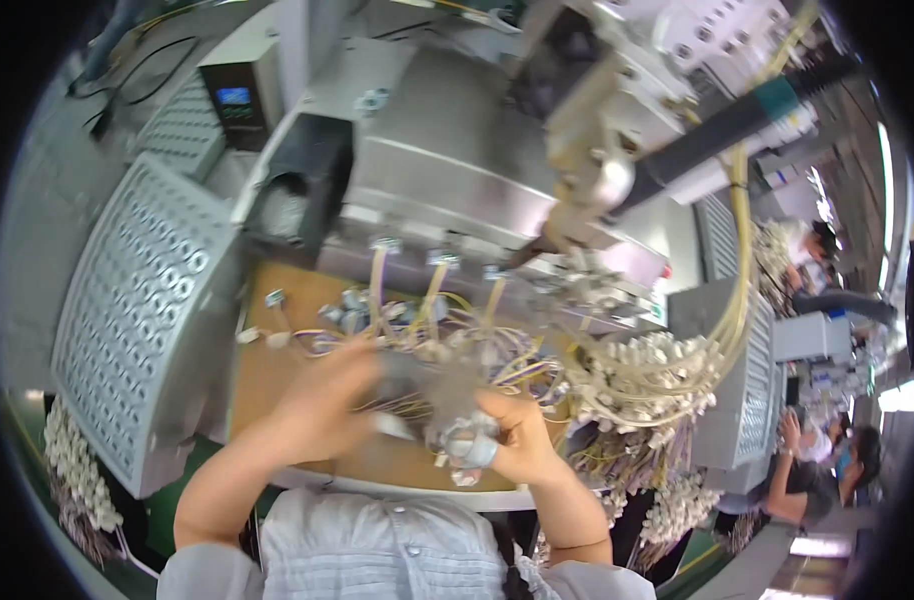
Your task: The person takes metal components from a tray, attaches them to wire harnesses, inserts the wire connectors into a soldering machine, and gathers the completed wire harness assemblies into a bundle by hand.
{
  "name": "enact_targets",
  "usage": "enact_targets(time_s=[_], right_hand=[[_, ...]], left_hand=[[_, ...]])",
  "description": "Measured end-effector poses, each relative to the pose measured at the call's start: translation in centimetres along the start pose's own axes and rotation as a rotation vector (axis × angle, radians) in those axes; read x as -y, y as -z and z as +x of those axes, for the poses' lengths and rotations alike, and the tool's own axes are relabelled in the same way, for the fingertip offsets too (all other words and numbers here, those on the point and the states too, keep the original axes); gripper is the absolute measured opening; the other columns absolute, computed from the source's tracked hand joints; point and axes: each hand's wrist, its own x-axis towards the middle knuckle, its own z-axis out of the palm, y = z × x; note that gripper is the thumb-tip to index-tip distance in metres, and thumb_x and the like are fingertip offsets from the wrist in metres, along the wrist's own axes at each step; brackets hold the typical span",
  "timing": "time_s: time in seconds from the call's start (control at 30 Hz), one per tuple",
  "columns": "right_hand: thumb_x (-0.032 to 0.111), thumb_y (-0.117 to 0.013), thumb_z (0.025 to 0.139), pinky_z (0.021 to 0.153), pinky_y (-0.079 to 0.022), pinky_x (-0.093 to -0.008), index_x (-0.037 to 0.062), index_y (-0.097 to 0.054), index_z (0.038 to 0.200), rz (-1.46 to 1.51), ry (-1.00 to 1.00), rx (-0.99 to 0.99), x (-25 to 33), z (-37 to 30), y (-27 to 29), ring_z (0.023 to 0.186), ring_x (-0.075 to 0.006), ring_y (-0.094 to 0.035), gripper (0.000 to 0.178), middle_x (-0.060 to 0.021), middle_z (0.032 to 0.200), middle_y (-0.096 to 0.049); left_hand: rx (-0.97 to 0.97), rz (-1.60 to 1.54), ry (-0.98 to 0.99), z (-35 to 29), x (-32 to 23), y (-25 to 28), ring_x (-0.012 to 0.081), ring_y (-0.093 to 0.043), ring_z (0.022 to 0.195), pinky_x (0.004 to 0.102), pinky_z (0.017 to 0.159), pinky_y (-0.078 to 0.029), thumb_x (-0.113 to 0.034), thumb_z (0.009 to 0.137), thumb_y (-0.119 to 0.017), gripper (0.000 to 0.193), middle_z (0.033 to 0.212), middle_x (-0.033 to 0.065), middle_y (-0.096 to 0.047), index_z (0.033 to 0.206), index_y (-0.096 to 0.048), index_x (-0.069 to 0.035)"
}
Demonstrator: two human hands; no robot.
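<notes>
Metal machine (457, 175) beyond both hands. Brown surface (252, 390) under them. White-tipped cable mass (647, 385) right of right hand. Loose yellow-and-purple wires (518, 362) just past hands. Left hand (327, 400) blurred, grip can't be told, near wires. Right hand (522, 438) gripping pale bundle (459, 425), blurred, between hands. Three small connectors (443, 259) ahead, along machine edge.

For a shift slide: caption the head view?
Left hand, blurred, and right hand over a brown board with wires, white connectors alongside.
</notes>
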Motion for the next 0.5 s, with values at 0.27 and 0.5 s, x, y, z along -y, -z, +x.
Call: enact_targets(time_s=[0.27,0.5], right_hand=[[0.035,-0.047,0.086,0.027,-0.041,-0.0238,-0.0041,-0.054,0.091,0.782,0.103,-1.025,-4.3,-2.0,8.1,0.035,-0.017,-0.049,0.04,-0.0116,0.057,-0.055],[0.03,-0.052,0.085,0.026,-0.036,-0.0212,0.0034,-0.051,0.1,0.6,0.118,-0.915,-1.9,1.6,7.4,0.042,-0.0079,-0.048,0.03,-0.0028,0.06,-0.054]], left_hand=[[0.107,0.617,0.077,-9.5,6.2,4.8,0.0382,-0.045,0.085,0.0416,0.071,-0.041,0.006,0.056,-0.055,0.032,0.093,0.019,-0.048,0.087,-0.054,-0.001],[-0.161,0.311,0.224,-8.4,5.5,4.6,0.0311,-0.053,0.069,0.0342,0.062,-0.043,0.009,0.064,-0.051,0.016,0.074,0.0143,-0.053,0.075,-0.056,0.0]])
